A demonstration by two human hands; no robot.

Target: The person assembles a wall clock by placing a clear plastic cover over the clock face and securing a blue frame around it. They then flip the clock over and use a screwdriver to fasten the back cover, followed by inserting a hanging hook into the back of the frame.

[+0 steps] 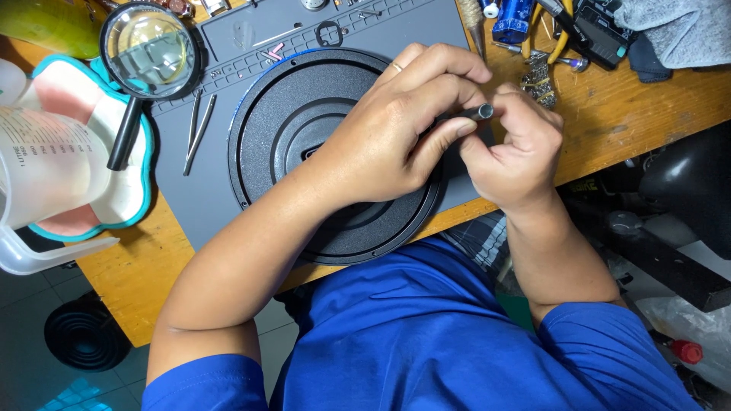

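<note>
We hold a small dark metal tube (481, 113) between both hands, just above the right edge of the round black disc (320, 129); only its open end shows, poking out between the fingers, and the rest is hidden inside our grip; we judge it light, stiff and smooth, a thing that can slip or roll away if the pinch loosens, so the best hold is along its sides with the fingertips, close to the end, not on the thin rim of the opening. Our left hand (396, 129) is closed around the near part of the tube, thumb pressed against it; our right hand (514, 148) is curled tight on the other side, its thumb and first finger pinching near the open end; the two hands touch each other and are clamped together on the tube.

The disc lies flat on a grey work mat (205, 190) that covers part of the wooden table (624, 114); it looks rigid and heavier than the tube. A pair of tweezers (198, 129) rests on the mat just left of the disc; a magnifying glass (148, 57) lies further left, its handle over a teal-edged tray (133, 205); a clear measuring jug (38, 160) stands at the far left; pliers and small tools (560, 38) lie at the top right, beside a grey cloth (678, 27).
</note>
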